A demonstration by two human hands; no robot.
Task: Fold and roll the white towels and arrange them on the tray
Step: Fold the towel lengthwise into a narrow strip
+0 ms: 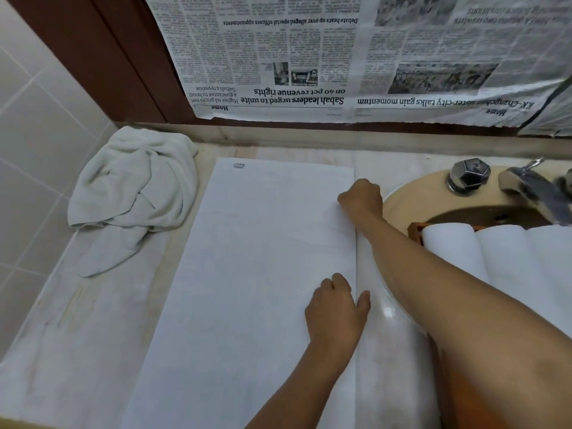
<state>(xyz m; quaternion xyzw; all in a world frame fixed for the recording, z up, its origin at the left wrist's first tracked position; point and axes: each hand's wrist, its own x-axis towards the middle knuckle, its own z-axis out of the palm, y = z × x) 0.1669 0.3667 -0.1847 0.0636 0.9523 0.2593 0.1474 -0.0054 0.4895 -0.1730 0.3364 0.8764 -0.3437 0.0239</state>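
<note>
Flat towel [263, 274]: spread out on the bench [77, 335], long side running away from me, small tag [238, 165] at the far left corner. It lies smooth with no fold in it.

Right grip [360, 196]: at the towel's right edge, far half. Fingers curled tight, knuckles up, pinching the edge.

Left grip [337, 308]: same right edge, nearer me. Fingers curled down onto the cloth, thumb sticking out to the right past the edge. I cannot tell whether it's actually pinching the towel or just resting on it.

My right forearm crosses over the rim of the sink [402, 205].

Rolled towels [495, 258]: three white rolls side by side on the orange tray [414, 230], which sits across the sink on my right. Only the tray's far corner and a near strip are visible.

Crumpled towel [133, 193]: heaped at the far left of the bench, against the tiled wall [31, 150], just beside the flat towel.

Tap knob [469, 174] and spout [532, 193] are behind the sink. Newspaper [309, 57] is hung upside down across the wall above the bench.
</note>
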